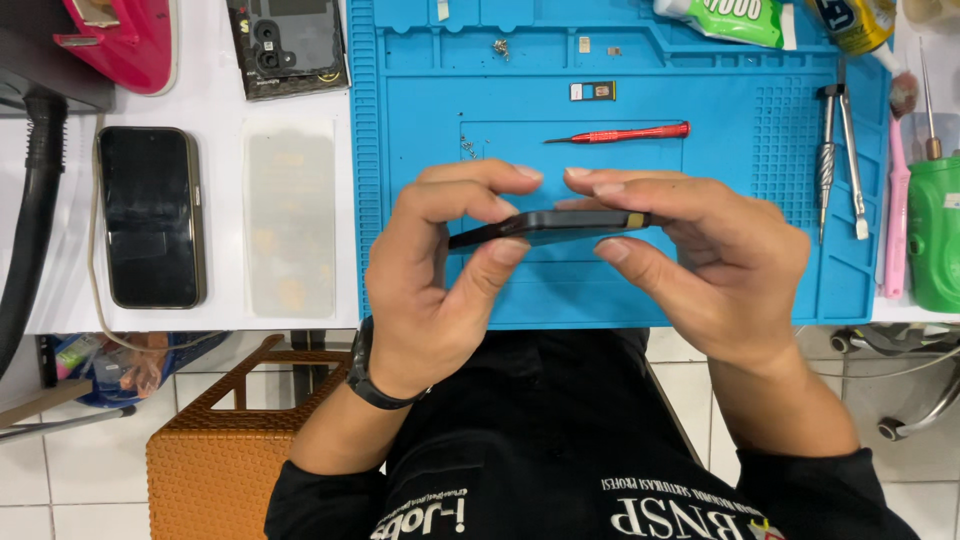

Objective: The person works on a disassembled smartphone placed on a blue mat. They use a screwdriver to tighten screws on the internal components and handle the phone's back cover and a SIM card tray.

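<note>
A dark smartphone (pixel 545 226) is held edge-on above the blue work mat (pixel 720 270). My left hand (pixel 440 280) grips its left end, thumb below and fingers curled over the top. At the phone's right end my right hand (pixel 700 255) pinches it from above and below. The fingertips of both hands nearly meet over the middle of the phone. A black watch sits on my left wrist.
A red screwdriver (pixel 625 133), tiny screws (pixel 467 147) and a small tray part (pixel 592 91) lie on the mat. Metal tweezers (pixel 840 160) rest at right, a green bottle (pixel 935 235) beyond. Left of the mat lie a second phone (pixel 151 216), a clear screen sheet (pixel 290 215) and a phone back cover (pixel 287 45).
</note>
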